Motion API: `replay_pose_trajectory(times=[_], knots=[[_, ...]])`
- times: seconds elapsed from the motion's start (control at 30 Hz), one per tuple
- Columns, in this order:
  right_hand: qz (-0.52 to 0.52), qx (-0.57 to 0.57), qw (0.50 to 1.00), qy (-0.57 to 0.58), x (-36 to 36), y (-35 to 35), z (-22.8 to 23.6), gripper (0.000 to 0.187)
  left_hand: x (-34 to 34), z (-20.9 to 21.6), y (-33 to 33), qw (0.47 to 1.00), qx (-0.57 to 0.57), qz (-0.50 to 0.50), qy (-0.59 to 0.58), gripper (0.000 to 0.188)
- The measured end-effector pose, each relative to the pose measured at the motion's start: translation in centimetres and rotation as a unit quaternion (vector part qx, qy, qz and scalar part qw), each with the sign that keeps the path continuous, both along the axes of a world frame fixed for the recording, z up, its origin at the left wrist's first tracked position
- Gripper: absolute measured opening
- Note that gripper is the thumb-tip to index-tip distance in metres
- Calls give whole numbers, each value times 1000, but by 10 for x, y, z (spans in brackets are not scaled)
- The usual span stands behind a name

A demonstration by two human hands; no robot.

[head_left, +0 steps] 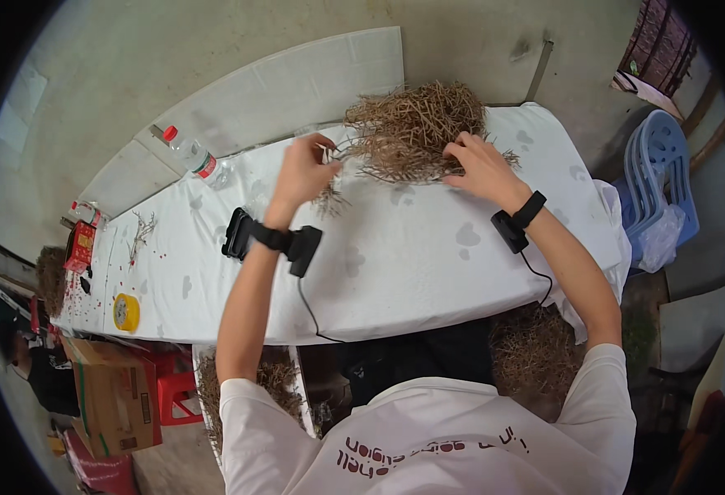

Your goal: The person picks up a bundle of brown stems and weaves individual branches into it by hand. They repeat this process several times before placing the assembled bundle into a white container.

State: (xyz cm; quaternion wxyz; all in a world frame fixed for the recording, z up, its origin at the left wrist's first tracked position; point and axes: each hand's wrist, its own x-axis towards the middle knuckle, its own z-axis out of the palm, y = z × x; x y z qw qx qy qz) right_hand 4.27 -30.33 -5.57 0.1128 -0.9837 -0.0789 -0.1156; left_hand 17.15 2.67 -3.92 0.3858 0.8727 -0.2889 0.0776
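Note:
A tangled pile of dry brown twigs [416,124] lies at the far edge of a table covered with a white cloth [412,264]. My left hand [303,172] is closed on a small sprig of twigs [329,198] pulled out from the pile's left side. My right hand [479,165] rests on the pile's right side, fingers dug into the twigs. Both wrists carry black strapped devices, each with a cable running toward me.
A clear plastic bottle with a red cap [193,155] lies at the far left. A yellow tape roll [126,312], a red packet [79,245] and a loose twig [141,231] sit at the table's left end. Blue plastic stools [659,181] stack at right. A cardboard box [115,396] stands below left.

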Motion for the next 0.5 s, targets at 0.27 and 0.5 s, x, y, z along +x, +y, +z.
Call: replay_pose_trajectory(times=[0.27, 0.5], knots=[[-11, 51, 999, -5, 11, -13, -8, 37, 7, 137, 91, 973, -145, 47, -175, 21], [-21, 48, 999, -10, 9, 1, 10, 34, -35, 179, 93, 958, -236, -53, -153, 20]])
